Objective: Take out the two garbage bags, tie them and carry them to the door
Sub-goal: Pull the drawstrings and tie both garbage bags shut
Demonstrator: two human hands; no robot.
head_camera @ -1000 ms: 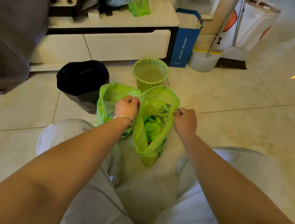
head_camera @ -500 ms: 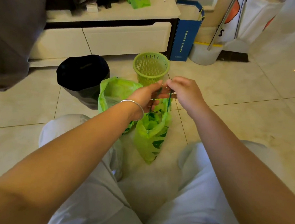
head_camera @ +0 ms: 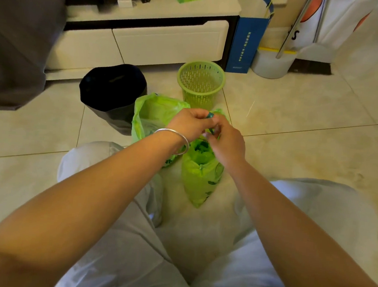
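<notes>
1. Hands are met over the mouth of the near garbage bag (head_camera: 199, 180), which stands on the tiled floor (head_camera: 297, 129) between the person's knees, just below the middle of the view.
2. The left hand (head_camera: 188, 124), with a silver bangle (head_camera: 174, 140) on its wrist, is curled; a dark green drawstring (head_camera: 210, 115) is pinched in its grip at the fingertips.
3. The right hand (head_camera: 226, 141) is curled too, its grip pinched on the gathered top of the same bag, touching the left hand.
4. The bag's neck is drawn narrow under the hands; green rubbish is seen inside it.
5. The second garbage bag (head_camera: 154, 115) stands at ten o'clock from the first, touching it, its mouth wide and untied; it is partly hidden by the left wrist.
6. A green slotted basket (head_camera: 200, 83) stands at twelve o'clock from the bags, near them.
7. A black bin (head_camera: 113, 92) stands at ten o'clock, just beside the second bag.
8. A white cabinet (head_camera: 168, 44) is seen along the far side at twelve o'clock, with a blue paper bag (head_camera: 248, 34) and a white bucket (head_camera: 272, 64) at one o'clock.
</notes>
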